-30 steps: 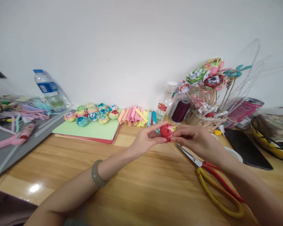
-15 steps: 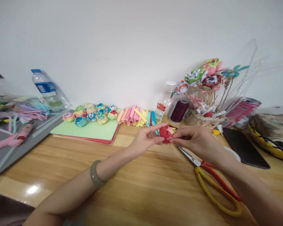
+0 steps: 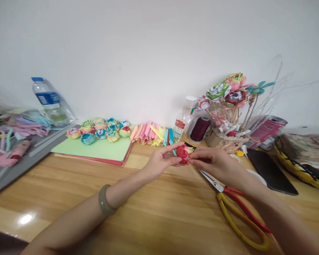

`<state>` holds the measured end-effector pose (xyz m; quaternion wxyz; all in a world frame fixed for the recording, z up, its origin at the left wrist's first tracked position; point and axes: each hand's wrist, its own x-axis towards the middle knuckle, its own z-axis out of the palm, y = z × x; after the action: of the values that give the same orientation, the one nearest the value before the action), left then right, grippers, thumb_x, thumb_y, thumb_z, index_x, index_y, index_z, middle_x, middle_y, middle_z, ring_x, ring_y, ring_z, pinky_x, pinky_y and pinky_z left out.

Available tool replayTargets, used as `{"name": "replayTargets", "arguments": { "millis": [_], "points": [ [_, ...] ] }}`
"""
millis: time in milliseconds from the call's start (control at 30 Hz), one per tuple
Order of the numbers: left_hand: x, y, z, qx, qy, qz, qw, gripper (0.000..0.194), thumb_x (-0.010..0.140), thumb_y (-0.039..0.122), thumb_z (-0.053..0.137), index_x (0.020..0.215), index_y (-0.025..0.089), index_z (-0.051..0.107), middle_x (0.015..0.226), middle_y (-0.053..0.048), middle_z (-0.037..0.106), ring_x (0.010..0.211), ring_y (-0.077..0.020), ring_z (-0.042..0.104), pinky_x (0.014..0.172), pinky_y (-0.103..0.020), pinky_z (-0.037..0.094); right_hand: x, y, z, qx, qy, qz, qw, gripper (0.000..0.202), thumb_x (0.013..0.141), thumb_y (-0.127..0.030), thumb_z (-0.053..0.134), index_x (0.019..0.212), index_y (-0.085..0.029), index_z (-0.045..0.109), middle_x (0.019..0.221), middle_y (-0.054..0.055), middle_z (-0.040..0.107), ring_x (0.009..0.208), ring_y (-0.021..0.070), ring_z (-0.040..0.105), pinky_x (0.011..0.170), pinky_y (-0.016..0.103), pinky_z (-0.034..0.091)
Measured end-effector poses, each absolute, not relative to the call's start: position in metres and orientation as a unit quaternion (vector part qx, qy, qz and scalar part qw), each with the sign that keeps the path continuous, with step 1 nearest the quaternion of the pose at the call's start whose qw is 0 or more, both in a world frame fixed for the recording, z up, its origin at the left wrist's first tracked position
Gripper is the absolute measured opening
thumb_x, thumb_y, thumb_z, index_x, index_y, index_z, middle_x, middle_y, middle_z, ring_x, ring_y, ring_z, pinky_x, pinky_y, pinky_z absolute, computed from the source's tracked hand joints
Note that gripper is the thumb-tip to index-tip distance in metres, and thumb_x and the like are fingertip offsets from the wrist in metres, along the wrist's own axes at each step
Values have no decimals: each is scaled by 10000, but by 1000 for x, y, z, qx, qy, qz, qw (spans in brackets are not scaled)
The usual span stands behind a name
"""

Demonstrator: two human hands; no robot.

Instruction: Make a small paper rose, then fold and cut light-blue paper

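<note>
Between my two hands, above the wooden table, is a red and yellow paper flower (image 3: pixel 183 153). My left hand (image 3: pixel 163 158) grips its left side with thumb and fingers; a ring shows on one finger. My right hand (image 3: pixel 215 163) pinches the flower's right edge between thumb and fingertips. Just below the right hand lie scissors (image 3: pixel 235 209) with red and yellow handles, blades toward the flower. Folded paper strips (image 3: pixel 151 134) in orange, pink, yellow and blue lie behind the left hand. Several finished paper flowers (image 3: pixel 101 131) sit on green paper (image 3: pixel 93 152) to the left.
A clear bottle (image 3: pixel 183 118) and a dark purple thread spool (image 3: pixel 200 129) stand behind my hands. Further right are a holder with paper flowers (image 3: pixel 223 138), a pink can (image 3: pixel 268 129) and a black phone (image 3: pixel 272 171). At left are a water bottle (image 3: pixel 49 101) and a pink glue gun (image 3: pixel 18 150).
The view has shifted slightly, so most things appear a little further left. Both hands still hold the flower, which looks slightly turned.
</note>
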<state>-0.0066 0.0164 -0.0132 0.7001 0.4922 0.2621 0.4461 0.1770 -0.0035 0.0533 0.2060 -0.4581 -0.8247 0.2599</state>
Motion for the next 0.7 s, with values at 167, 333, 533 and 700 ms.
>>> {"name": "replayTargets", "arguments": {
  "millis": [167, 333, 533, 700],
  "points": [
    [-7, 17, -14, 506, 265, 434, 697, 560, 634, 249, 757, 1173, 225, 605, 831, -30, 721, 736, -154, 673, 690, -248, 494, 178, -5, 56, -468, -830, 240, 186, 261, 826, -322, 485, 753, -172, 686, 683, 39, 648, 611, 139, 565, 563, 248, 406],
    [-6, 16, -10, 511, 277, 427, 693, 569, 612, 267, 771, 1156, 201, 618, 812, -38, 716, 720, -157, 661, 684, -259, 486, 177, -7, 51, -492, -812, 230, 213, 207, 793, -280, 531, 704, -186, 693, 660, 21, 648, 585, 124, 563, 536, 232, 384],
    [-4, 14, -4, 502, 281, 418, 704, 563, 600, 238, 777, 1140, 188, 625, 809, -29, 712, 701, -128, 643, 675, -240, 479, 174, -6, 48, -505, -806, 211, 225, 176, 765, -274, 590, 636, -191, 677, 616, 5, 642, 556, 112, 547, 514, 223, 363],
    [-3, 13, -4, 498, 268, 432, 702, 524, 589, 208, 780, 1096, 190, 648, 821, -28, 707, 690, -122, 638, 656, -231, 483, 174, -6, 47, -505, -808, 189, 238, 166, 763, -266, 600, 630, -191, 665, 631, 5, 648, 568, 113, 553, 525, 222, 366]
  ]
}}
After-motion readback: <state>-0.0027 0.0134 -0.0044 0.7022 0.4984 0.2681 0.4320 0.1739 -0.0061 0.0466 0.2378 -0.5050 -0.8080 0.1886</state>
